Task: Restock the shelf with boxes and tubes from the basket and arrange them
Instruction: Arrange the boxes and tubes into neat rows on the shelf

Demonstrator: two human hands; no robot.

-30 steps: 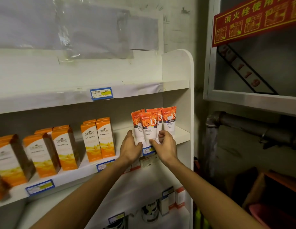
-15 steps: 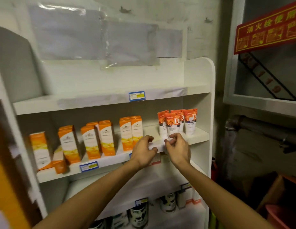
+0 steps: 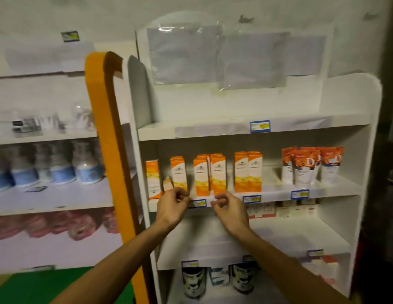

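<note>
Both hands are being held at the shelf (image 3: 322,190) edge: left hand (image 3: 172,206) and right hand (image 3: 229,208) loosely curled, nothing seen held. Orange boxes (image 3: 218,175) and tubes (image 3: 303,166) are standing on it. Labels blurred; basket unseen.

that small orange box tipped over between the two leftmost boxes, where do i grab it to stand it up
Pinch the tilted small box at its upper end, coming from the front with the left hand just below it. It leans in a narrow gap between the leftmost box and the next box, so its sides look blocked; only the front and top seem reachable.
</note>
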